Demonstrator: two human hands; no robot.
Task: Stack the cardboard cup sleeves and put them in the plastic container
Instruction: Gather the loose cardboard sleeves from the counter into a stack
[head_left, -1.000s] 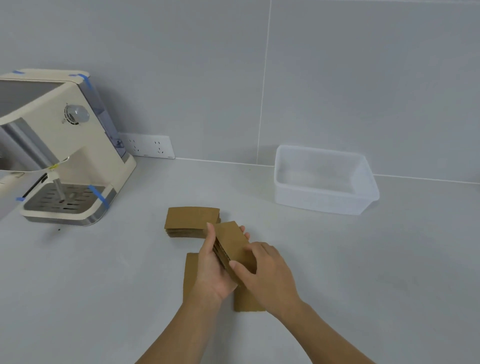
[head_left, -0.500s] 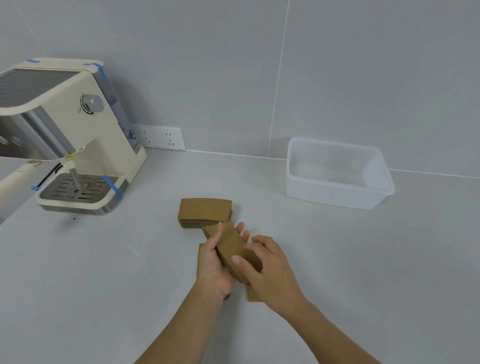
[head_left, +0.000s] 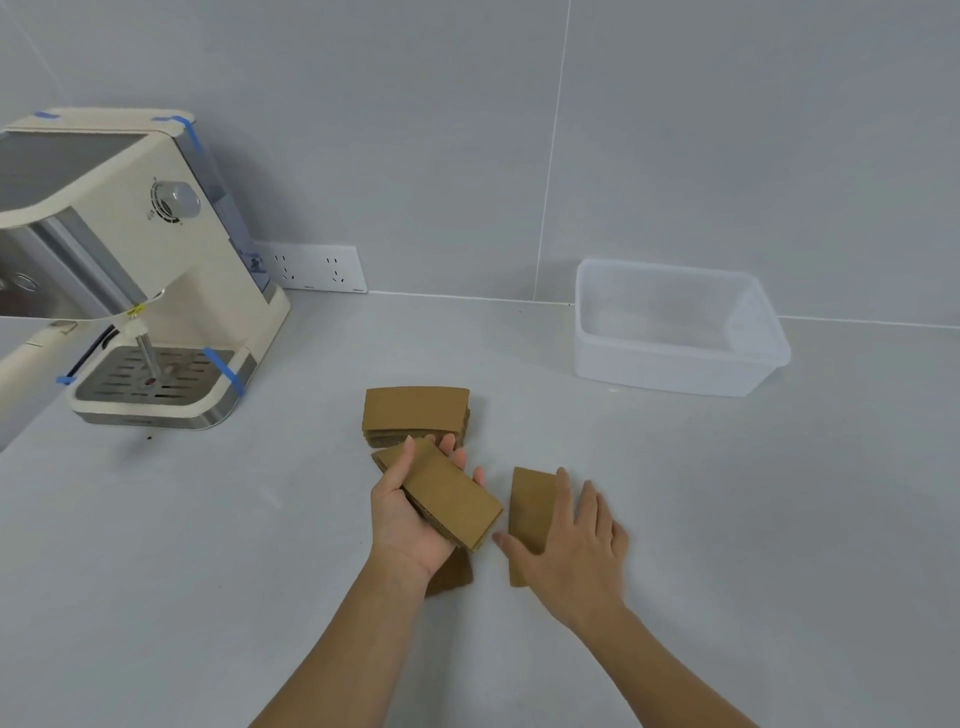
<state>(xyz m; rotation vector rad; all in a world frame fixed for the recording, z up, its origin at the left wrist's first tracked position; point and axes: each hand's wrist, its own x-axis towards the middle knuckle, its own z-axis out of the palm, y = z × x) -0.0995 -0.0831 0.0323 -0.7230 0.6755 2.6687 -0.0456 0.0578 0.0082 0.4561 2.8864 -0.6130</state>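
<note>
Left hand (head_left: 410, 514) clamped on a small stack (head_left: 448, 496) of flat sleeves, thumb over the top face, fingers curled beneath, palm turned up, stack tilted and lifted off the bench (head_left: 208, 545). Right hand (head_left: 574, 545) spread flat, fingers apart, pressing palm-down on a loose sleeve (head_left: 531, 501) just beside the held stack; nothing gripped there yet. Another sleeve (head_left: 451, 574) partly hidden under the left wrist, lying on the bench.

Gathering step in hand, by the look of it: loose sleeves being collected onto the held stack. Next move likely calls for pinching or sliding up the sleeve under the right palm, squaring it with the stack, then taking the one beneath the left wrist.

Both forearms reaching forward from the bottom edge, left angled rightward, right angled leftward, wrists low over the bench.

Further out, a neat pile (head_left: 415, 413) of sleeves resting just beyond the left fingertips. Container (head_left: 670, 371) well apart at the far right, against the wall, holding no sleeves. Coffee machine (head_left: 130, 270) at far left, with a wall socket (head_left: 311, 267) just beside it.
</note>
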